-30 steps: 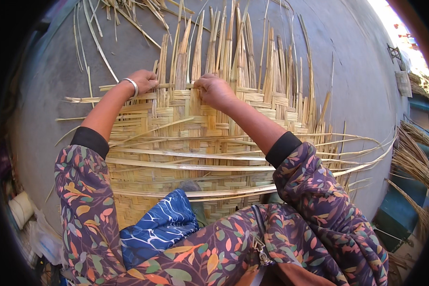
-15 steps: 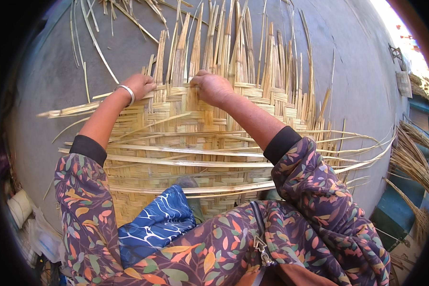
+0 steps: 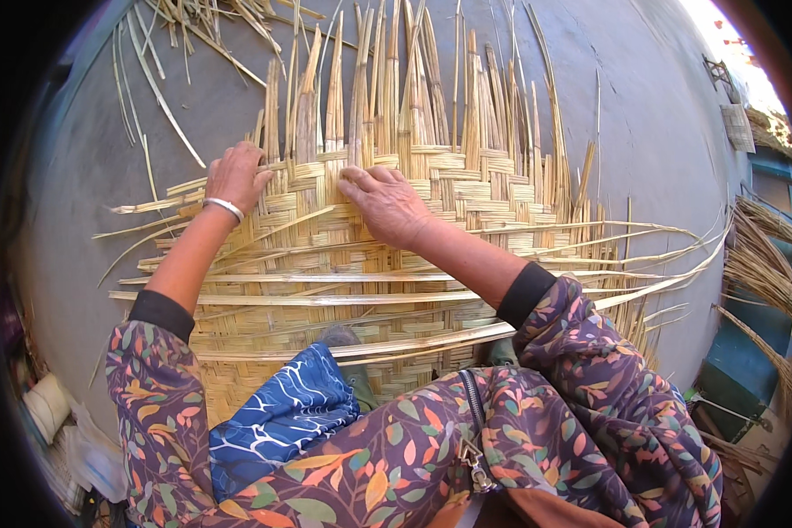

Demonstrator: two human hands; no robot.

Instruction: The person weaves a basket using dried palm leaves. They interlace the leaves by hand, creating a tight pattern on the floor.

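Note:
A large mat of split reed strips [image 3: 312,251], woven in a pale yellow pattern, lies in front of me. Upright strips [image 3: 358,97] stick out loose beyond its far edge. My left hand [image 3: 233,183], with a white bangle at the wrist, is closed at the far left edge, thumb and fingers around the strips there. To its right, my right hand [image 3: 385,207] has bent fingers on the weave near the far edge, thumb and forefinger together on a strip; the tips are partly hidden. Several long loose strips [image 3: 343,300] cross the mat nearer to me.
Loose strips [image 3: 163,101] are scattered on the grey floor [image 3: 88,167] at the far left. Bundles of dry stalks [image 3: 761,264] stand at the right. A roll of cream cord [image 3: 46,407] and a clear plastic bag [image 3: 95,462] lie at the left. Blue patterned cloth [image 3: 277,409] covers my knee.
Both hands have come slightly nearer to me. The left hand has turned, its back now uppermost, and moved a little left; the right hand's fingers have loosened and lie lower on the weave.

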